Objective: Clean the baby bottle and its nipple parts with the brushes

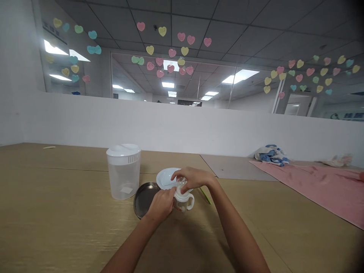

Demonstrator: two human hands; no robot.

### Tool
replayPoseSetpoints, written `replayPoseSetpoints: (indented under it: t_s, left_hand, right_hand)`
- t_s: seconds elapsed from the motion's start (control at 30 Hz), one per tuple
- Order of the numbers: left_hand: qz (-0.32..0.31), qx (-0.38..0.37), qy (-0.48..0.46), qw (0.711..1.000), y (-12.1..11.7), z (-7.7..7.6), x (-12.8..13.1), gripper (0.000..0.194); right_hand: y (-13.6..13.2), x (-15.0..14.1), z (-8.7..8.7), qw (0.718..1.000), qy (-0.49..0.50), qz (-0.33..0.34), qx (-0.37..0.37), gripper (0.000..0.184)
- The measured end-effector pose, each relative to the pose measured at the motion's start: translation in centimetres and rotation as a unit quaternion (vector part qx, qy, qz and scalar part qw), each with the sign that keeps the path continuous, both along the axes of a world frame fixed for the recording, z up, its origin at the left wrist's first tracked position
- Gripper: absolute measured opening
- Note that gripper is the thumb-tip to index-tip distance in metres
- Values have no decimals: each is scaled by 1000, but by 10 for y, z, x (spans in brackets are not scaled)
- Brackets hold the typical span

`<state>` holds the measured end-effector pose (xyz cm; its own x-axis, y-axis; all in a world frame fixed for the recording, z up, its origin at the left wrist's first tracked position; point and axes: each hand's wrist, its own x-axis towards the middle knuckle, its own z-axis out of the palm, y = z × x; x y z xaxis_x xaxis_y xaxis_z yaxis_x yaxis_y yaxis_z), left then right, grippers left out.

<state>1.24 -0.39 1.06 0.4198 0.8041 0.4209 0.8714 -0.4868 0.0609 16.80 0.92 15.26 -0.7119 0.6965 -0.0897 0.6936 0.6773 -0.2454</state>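
Observation:
A small clear baby bottle [181,204] with a white collar and white side handles is between my two hands, upright above the table. My left hand [162,204] is closed on its left side, where the other handle would be; the fingers cover that part. From above, my right hand [193,179] has its thumb and fingers around the clear domed top [181,183]. Just behind the bottle lies a white plate [165,178], partly covered by my right hand. A dark round metal dish [145,199] rests beside my left hand.
A tall translucent tub [124,178] with a white lid stands to the left. A thin green stick-like item [205,195] lies right of the bottle. Farther right are a pink cloth [318,185] and a crumpled blue-and-white cloth [272,154] by the wall [182,131].

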Motion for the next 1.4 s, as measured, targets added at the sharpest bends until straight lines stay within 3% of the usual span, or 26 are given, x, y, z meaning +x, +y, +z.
replayPoseSetpoints:
  t_s: [0.27, 0.43, 0.53, 0.73, 0.83, 0.97, 1.2, 1.3, 1.4]
  left_hand:
    - [-7, -45, -42, 998, -3, 5, -1, 20]
    - [-5, -39, -37, 999, -3, 4, -2, 23]
    - [8, -45, -30, 999, -2, 2, -2, 25]
    - [11, -39, -30, 999, 0, 1, -2, 25]
    - [19, -39, -21, 999, 0, 1, -2, 26]
    - [27, -45, -11, 999, -2, 3, -1, 26]
    - [25, -46, -14, 999, -2, 4, -1, 25]
    - [27, -48, -15, 998, -3, 4, -1, 25]
    - [27, -48, -16, 998, -4, 5, 0, 24]
  right_hand:
    - [-13, 3, 6, 993, 59, -45, 88, 53]
    - [-1, 16, 9, 989, 101, -89, 64, 42]
    - [14, 18, 2, 986, 96, -130, 30, 40]
    - [38, 24, -14, 984, 121, -99, -88, 34]
    - [46, 29, -16, 979, 140, -129, -75, 29]
    - [56, 26, -27, 978, 84, -187, -46, 27]
    - [71, 9, -59, 975, 30, -202, -86, 45]
    - [73, 8, -60, 978, 43, -188, -78, 39]
    - [68, 10, -50, 980, 80, -165, -73, 29]
